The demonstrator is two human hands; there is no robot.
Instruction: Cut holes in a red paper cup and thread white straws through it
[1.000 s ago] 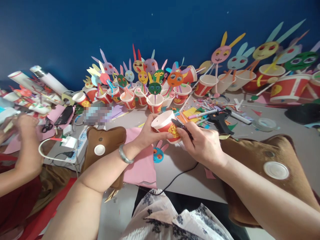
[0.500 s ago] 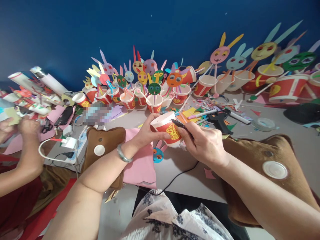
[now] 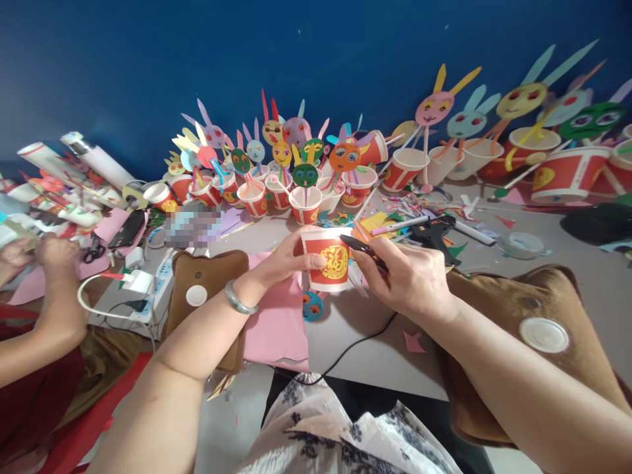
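Note:
In the middle of the head view, my left hand (image 3: 291,260) is closed round the left side of a red and white paper cup (image 3: 326,273) with a gold emblem. The cup stands nearly upright above the table. My right hand (image 3: 409,273) grips a slim black pointed tool (image 3: 363,245); its exact kind is unclear. The tip of this tool touches or lies very close to the cup's rim at the upper right. Below the cup, a blue paper rabbit face (image 3: 313,306) lies on the table, partly covered.
Several paper cups with rabbit figures (image 3: 305,174) line the back. A black glue gun (image 3: 434,230) lies among paper scraps. Brown plush cushions (image 3: 498,296) flank my arms, with pink paper (image 3: 274,322) beside the left one. A co-worker's hand (image 3: 56,253) is at far left.
The cup has turned and tipped more upright, so its emblem faces me and its inside no longer shows. My right hand has shifted slightly right, with the black tool staying at the rim.

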